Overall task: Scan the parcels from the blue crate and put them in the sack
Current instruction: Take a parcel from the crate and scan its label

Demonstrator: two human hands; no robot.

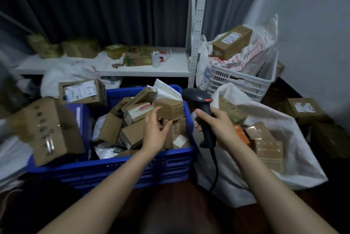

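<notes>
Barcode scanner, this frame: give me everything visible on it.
The scanner is a dark, pistol-shaped handheld unit, plastic by its look, with a red-orange mark on top of its head. The right hand grips its handle, holding it roughly upright in the air between the blue crate and the white sack, head tilted towards the crate. A dark cable hangs from the handle's base.

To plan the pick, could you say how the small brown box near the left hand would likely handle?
The small brown box probably stays stiff: its edges look square. Being small, it is likely light enough for the left hand alone; the right hand holds the scanner. Parcels heaped under it in the blue crate may shift.
</notes>
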